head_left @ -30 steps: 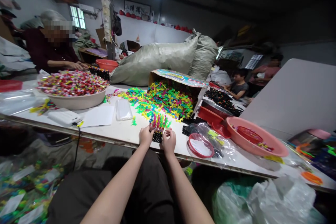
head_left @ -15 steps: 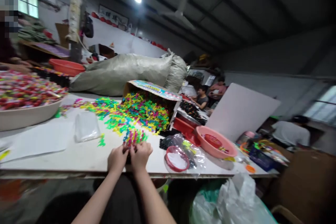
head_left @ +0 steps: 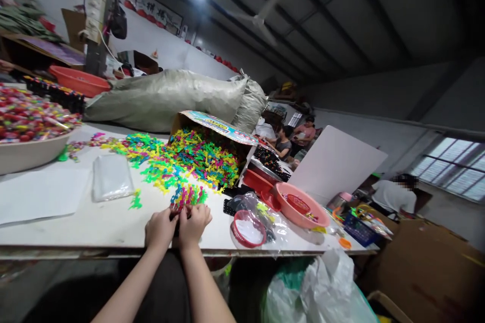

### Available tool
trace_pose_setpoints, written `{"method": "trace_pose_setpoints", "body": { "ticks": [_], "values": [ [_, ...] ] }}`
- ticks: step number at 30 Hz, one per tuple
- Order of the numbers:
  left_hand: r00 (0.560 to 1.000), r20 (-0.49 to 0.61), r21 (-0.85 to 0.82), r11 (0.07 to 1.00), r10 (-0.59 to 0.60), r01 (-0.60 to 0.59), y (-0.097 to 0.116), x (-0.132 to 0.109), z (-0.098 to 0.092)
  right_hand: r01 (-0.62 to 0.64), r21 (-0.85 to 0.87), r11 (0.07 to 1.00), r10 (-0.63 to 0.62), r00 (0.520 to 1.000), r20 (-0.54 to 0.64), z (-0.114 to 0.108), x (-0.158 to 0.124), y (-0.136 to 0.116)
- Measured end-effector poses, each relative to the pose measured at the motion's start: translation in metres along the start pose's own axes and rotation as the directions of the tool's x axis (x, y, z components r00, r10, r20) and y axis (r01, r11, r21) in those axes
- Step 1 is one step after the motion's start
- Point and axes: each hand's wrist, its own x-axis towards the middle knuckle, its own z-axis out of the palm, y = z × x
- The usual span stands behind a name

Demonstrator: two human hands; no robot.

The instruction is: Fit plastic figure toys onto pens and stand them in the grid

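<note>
My left hand [head_left: 160,229] and my right hand [head_left: 193,223] rest together at the near edge of the white table [head_left: 94,222], fingers curled around a small black tray, mostly hidden between them. Small colourful plastic pieces [head_left: 187,195] stand in it just past my fingertips. Beyond them a heap of bright green, yellow and pink plastic pieces [head_left: 178,156] spills from a tipped cardboard box [head_left: 217,126].
A clear plastic bag [head_left: 109,183] and white paper [head_left: 38,194] lie left. A beige basin of wrapped sweets [head_left: 26,133] stands far left. Right are a red-rimmed dish [head_left: 248,228], pink basin [head_left: 299,207] and white board [head_left: 335,161]. Grey sacks [head_left: 170,98] lie behind; people sit beyond.
The camera has swung right and up, so the person at the far left is out of view. My hands have come closer together over the black tray.
</note>
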Motion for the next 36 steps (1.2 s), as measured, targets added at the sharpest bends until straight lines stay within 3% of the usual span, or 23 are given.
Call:
{"method": "trace_pose_setpoints", "body": {
  "ticks": [11, 36],
  "values": [
    [0.998, -0.019, -0.076, 0.996, -0.053, 0.051, 0.004, -0.003, -0.001, -0.005, 0.027, 1.0, 0.004, 0.998, 0.066, -0.001, -0.004, 0.008],
    [0.998, -0.06, -0.075, 0.997, -0.007, 0.002, 0.001, -0.003, 0.005, 0.019, 0.026, 0.999, -0.019, 1.0, 0.011, 0.0, -0.007, 0.009]
  ]
}}
